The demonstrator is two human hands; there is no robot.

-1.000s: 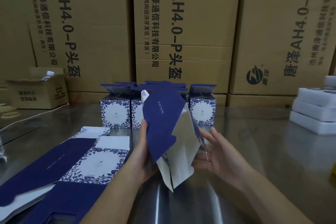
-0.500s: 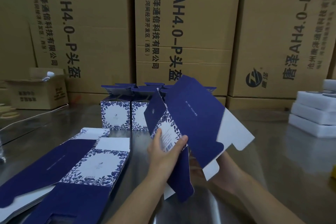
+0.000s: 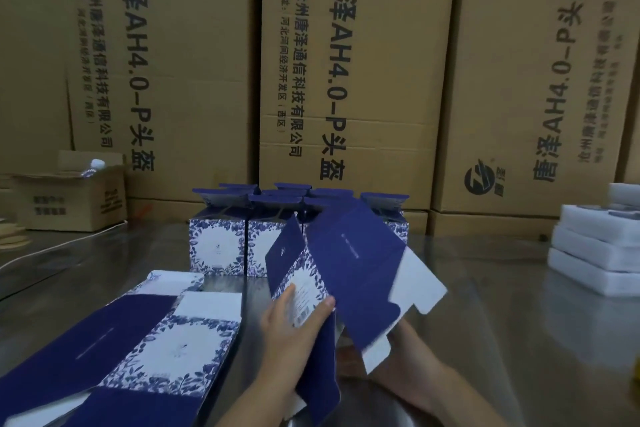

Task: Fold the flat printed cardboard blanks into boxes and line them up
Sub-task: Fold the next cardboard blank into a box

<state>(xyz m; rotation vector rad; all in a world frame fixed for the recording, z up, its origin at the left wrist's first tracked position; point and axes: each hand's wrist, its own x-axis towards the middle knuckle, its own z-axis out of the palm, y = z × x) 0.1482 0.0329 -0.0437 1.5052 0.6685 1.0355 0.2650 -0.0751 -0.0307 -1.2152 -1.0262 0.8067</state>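
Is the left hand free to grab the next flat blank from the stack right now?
Probably not yet. The stack of flat blanks lies just beside the left hand with nothing between them, but that hand grips the half-folded box and would have to let go first.

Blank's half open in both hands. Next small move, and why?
Probably push the blank square into a full tube, so that its flaps can be tucked. The left hand grips one side and the right hand supports it from below, fingers hidden. Its walls sit skewed and the white-backed flap sticks out unfolded, unlike the finished boxes standing behind.
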